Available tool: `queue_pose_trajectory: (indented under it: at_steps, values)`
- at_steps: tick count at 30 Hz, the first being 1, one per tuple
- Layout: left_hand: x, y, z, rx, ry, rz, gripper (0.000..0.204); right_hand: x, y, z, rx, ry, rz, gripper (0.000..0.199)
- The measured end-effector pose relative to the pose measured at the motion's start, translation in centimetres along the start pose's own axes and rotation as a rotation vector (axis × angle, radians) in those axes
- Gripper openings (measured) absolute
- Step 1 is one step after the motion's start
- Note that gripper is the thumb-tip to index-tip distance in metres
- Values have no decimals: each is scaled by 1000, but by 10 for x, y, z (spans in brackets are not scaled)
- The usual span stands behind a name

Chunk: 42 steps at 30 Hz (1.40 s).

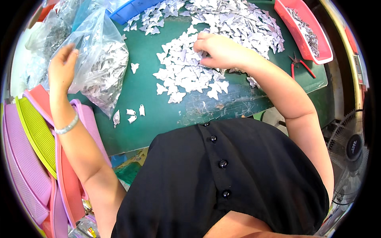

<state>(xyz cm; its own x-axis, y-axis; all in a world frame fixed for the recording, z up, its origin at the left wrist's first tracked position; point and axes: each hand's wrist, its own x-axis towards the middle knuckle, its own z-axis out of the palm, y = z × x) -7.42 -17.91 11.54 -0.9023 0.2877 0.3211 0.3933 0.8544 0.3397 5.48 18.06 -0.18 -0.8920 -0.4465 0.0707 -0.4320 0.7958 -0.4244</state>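
My left hand (62,68) has its fingers curled at the mouth of a clear plastic bag (85,45), seemingly gripping its edge. Silvery flat pieces fill the lower part of that bag. Over a spread of silver butterfly-shaped metal pieces (184,75) rests my right hand (222,51), fingers bent, thumb apart from the forefinger; nothing shows between them. One loose butterfly piece (135,68) lies between the bag and the spread. Several small silver tag-like pieces (131,118) lie near the table's front edge.
Red-handled pliers (301,66) lie right, below a pink basket (304,33) of metal parts. A blue tray (133,10) stands at the back of the green table (154,133). Stacked purple, green and pink baskets (37,139) stand left, a black fan (351,148) right.
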Motion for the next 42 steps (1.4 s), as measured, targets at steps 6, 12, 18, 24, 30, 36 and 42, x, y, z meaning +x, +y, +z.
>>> queue_pose_trajectory:
  at_steps: [6,12,18,24,30,36,42]
  values:
    - [-44,102,73,-271,84,355,21,-11,17,-18,614,50,213,27]
    - [-65,136,156,-157,-383,158,37,-18,23,-21,1081,166,266,31]
    - [-60,141,164,-220,-467,45,28,-18,27,-17,1029,211,206,33]
    - [-63,127,167,-784,-466,-150,17,-23,37,-20,1575,280,199,31]
    - [-57,115,162,-1511,-503,-409,14,-4,47,-25,1478,287,320,20]
    - [-42,95,160,-1671,-562,-525,27,31,38,-16,578,177,352,18]
    - [-28,115,182,-563,-446,-182,31,44,34,-9,45,-67,201,31]
